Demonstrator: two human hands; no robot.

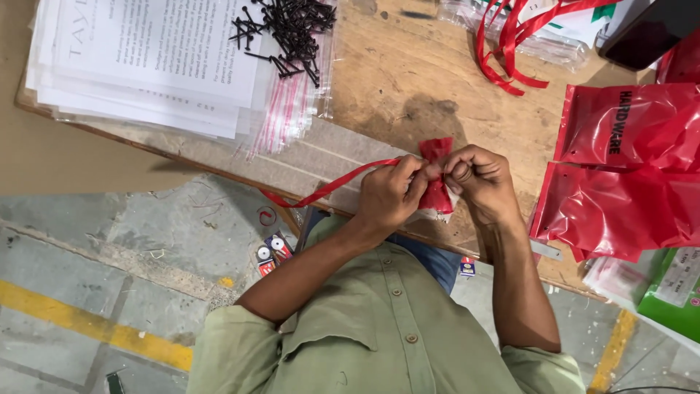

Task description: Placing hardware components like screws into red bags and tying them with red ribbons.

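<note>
A small red plastic pouch [436,149] is pinched at its neck between both hands over the near edge of a worn wooden table [408,80]. My left hand [390,197] grips the pouch's neck together with a red ribbon [328,187] that trails off to the left past the table edge. From the other side, the fingers of my right hand [477,182] close on the same neck and ribbon. The pouch's lower half [437,198] shows between the two hands.
A stack of printed sheets [146,58], clear zip bags [288,109] and a heap of black screws [292,29] lie at the far left. Red plastic bags [627,168] are piled at the right, loose red ribbons [510,44] beyond, a green packet [671,292] nearer.
</note>
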